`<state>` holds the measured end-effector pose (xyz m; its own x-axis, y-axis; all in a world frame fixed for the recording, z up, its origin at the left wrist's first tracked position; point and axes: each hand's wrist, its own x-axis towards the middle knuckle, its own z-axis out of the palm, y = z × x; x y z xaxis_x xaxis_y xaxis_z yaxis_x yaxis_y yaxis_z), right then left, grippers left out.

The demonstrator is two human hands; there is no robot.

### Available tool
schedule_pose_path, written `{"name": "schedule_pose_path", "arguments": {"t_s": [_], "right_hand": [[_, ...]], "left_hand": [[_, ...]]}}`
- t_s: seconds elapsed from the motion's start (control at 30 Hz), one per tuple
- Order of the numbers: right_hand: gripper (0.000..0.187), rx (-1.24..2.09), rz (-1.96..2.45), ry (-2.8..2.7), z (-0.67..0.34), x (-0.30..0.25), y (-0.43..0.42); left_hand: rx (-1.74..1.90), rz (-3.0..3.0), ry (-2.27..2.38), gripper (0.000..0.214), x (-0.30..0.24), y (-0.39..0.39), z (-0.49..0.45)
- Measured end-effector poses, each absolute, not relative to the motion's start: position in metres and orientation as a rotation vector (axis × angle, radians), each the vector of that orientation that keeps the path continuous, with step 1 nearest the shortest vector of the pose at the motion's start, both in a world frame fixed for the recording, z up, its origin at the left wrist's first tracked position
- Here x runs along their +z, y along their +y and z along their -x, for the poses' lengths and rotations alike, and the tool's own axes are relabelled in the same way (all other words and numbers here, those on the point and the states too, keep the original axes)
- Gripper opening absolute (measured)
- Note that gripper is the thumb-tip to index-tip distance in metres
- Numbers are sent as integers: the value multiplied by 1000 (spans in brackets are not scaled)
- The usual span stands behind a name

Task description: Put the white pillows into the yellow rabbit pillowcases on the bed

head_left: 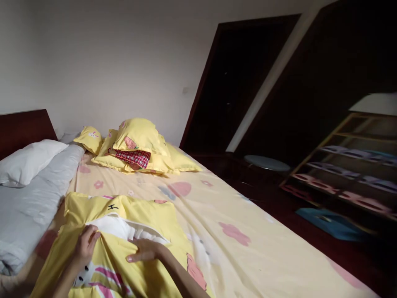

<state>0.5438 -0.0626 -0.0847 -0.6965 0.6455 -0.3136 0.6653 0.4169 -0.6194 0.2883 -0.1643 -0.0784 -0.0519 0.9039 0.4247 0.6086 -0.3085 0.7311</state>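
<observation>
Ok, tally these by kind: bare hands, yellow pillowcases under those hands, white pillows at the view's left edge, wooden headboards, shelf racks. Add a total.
Bare hands (left hand, right hand): 2
Yellow pillowcase under them: 1
White pillow at the left edge: 1
Wooden headboard: 1
Shelf rack: 1
Total: 6

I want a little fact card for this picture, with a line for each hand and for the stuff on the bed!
Left hand: pinching the yellow cover by its opening
Right hand: at the opening, thumb outside; grip unclear
Inside cover: something white
Farther back: yellow pillows piled up, red checked cloth showing
Far left: white pillow on grey bedding
</observation>
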Motion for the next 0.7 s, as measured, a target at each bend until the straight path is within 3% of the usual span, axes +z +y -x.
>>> {"name": "schedule_pose_path", "arguments": {"t_s": [0.07,0.13,0.3,0.33,0.43,0.57,0.7], "right_hand": [[104,-1150,-1136,2528,-557,-77,-68],[105,-1076,-1137,2624,-570,-71,-82],[38,-887,-1340,3026,-610,-56,-108],[32,-836,-1440,3071,-620,-55,-107],[32,-557,-1860,3173,-638,-65,-87],[27,-143,-2197,3152,-627,-98,-53],[31,17,-2314,3143,-609,-104,-33]], "left_hand": [[1228,-1966,1696,30,-90,-155,-278],[1040,-1997,1830,29,-106,-146,-269],[809,-1977,1970,26,-113,-138,-266],[817,-2002,1964,25,-107,-138,-268],[872,-2144,1968,21,-86,-137,-281],[886,-2318,2007,52,-83,-122,-303],[884,-2284,2088,24,-91,-103,-307]]}}
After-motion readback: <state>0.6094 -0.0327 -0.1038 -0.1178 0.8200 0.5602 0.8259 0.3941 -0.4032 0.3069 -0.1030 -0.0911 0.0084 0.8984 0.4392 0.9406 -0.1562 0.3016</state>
